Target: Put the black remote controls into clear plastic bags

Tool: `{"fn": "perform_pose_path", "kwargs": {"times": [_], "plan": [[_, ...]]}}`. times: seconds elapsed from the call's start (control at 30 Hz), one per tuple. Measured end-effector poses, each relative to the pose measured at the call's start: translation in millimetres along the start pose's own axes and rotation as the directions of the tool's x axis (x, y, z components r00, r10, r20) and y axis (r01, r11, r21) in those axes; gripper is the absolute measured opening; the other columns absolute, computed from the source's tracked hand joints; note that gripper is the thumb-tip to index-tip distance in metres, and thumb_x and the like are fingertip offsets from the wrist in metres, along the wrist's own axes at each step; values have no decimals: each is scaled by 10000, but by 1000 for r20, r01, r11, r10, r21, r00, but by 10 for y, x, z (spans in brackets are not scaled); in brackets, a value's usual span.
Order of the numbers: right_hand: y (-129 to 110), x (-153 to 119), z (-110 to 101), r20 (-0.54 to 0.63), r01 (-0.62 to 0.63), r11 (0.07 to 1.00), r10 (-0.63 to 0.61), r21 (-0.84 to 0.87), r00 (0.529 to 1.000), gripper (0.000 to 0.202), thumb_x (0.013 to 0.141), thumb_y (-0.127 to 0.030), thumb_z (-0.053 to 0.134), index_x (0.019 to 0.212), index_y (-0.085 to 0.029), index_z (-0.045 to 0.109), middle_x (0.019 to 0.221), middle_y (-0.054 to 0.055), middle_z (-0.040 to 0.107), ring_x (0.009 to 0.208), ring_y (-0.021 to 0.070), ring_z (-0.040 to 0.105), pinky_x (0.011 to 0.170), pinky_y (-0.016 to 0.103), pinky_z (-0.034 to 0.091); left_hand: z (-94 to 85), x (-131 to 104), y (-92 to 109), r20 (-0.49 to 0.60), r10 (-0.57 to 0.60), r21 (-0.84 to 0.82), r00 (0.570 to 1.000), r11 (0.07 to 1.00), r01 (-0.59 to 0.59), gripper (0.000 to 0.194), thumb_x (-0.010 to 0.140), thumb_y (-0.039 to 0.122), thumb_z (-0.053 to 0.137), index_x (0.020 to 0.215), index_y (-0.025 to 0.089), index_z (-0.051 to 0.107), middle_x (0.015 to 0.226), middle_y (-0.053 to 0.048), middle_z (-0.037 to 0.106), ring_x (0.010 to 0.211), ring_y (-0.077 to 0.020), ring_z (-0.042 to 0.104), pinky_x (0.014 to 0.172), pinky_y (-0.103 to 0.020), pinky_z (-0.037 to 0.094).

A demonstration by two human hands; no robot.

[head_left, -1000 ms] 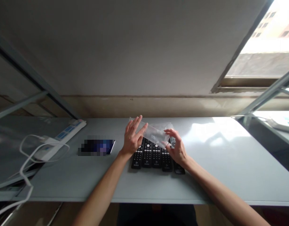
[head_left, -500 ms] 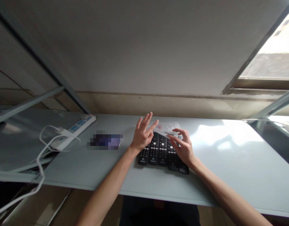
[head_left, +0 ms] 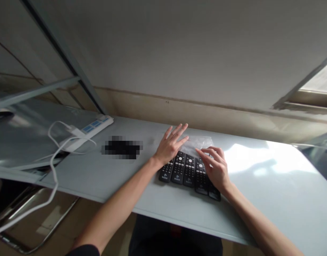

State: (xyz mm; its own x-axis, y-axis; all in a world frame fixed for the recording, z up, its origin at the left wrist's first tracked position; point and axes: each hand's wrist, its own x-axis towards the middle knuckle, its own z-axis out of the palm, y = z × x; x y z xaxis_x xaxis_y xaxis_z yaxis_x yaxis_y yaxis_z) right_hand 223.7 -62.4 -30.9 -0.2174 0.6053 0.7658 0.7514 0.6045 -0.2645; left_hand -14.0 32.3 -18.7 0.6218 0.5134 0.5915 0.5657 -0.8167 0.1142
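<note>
Smooth grey table (head_left: 261,188), crinkled plastic (head_left: 202,142), oblong remotes (head_left: 189,173)

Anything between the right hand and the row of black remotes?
Nothing visible: the right hand is directly over the right end of the black remotes. The clear plastic bag lies at their far ends, near its fingertips.

Black remotes (head_left: 189,170) carry white buttons; the tabletop (head_left: 99,177) is pale grey-blue.

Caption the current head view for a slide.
Left hand and right hand over a row of black remote controls, clear plastic bag behind, white power strip at left.
</note>
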Motion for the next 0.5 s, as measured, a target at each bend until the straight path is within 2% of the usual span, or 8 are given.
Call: {"fn": "perform_pose_path", "kwargs": {"times": [0.13,0.23,0.37,0.5], "plan": [[9,22,3,45,3,1000,-4,14,999,588,1019,-79,590,1497,-416,651,1114,69,775,1025,305,612,872,513,557,-46,-5,-59,14,-30,6,999,1000,30,620,998,-20,441,1514,293,580,1792,-43,264,1664,-264,259,1357,-613,258],[-7,42,7,74,16,999,-18,38,997,485,1019,-92,620,1392,-382,730,1030,64,765,963,281,608,830,472,551,-59,-2,-57,22,-13,18,1000,1000,13,603,993,-22,450,1500,271,594,1782,-59,297,1661,-253,270,1360,-589,269],[-41,51,14,95,15,999,-19,37,995,291,1024,-149,667,1193,-335,813,958,59,740,888,247,590,797,432,545,-21,7,4,66,48,33,997,998,-50,474,1029,72,543,1463,247,623,1733,-85,405,1647,-260,312,1350,-590,288],[-62,63,-2,80,12,1000,-14,27,997,161,1031,-183,684,1070,-278,808,939,56,742,882,233,592,804,416,545,10,20,98,137,152,27,979,987,-157,415,1035,122,596,1433,229,646,1625,-81,559,1592,-270,413,1327,-575,337]]}}
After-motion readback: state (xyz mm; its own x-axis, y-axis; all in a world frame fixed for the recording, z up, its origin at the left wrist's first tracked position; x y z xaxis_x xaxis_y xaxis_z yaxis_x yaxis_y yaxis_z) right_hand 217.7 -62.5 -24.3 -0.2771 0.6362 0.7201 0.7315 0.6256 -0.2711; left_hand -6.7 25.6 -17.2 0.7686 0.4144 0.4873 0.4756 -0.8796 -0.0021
